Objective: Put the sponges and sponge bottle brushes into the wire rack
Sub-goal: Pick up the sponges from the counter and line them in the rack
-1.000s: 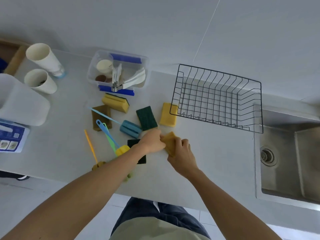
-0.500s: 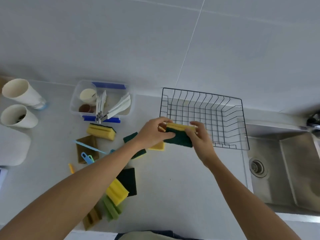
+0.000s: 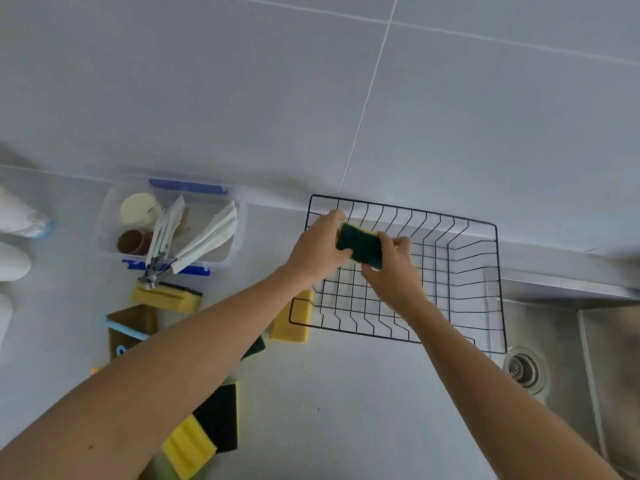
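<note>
Both hands hold one yellow sponge with a dark green scouring side [image 3: 362,244] above the left part of the black wire rack [image 3: 460,292]. My left hand [image 3: 317,249] grips its left end and my right hand [image 3: 393,268] grips its right end. On the counter lie a yellow sponge [image 3: 290,322] at the rack's left edge, a grooved yellow sponge [image 3: 166,296], a brown pad [image 3: 130,322] under a light blue brush handle [image 3: 124,329], and a yellow brush head [image 3: 187,448] beside a black pad [image 3: 220,419]. My left forearm hides other sponges.
A clear plastic box [image 3: 173,230] with blue clips holds cups and folded white items at the back left. A steel sink [image 3: 588,358] with its drain [image 3: 523,369] lies right of the rack. White cups [image 3: 14,237] stand at the far left. The tiled wall is behind.
Both hands picked the green and yellow sponge up from the counter and carried it away from me, over the rack's left part. The camera tilted up toward the wall.
</note>
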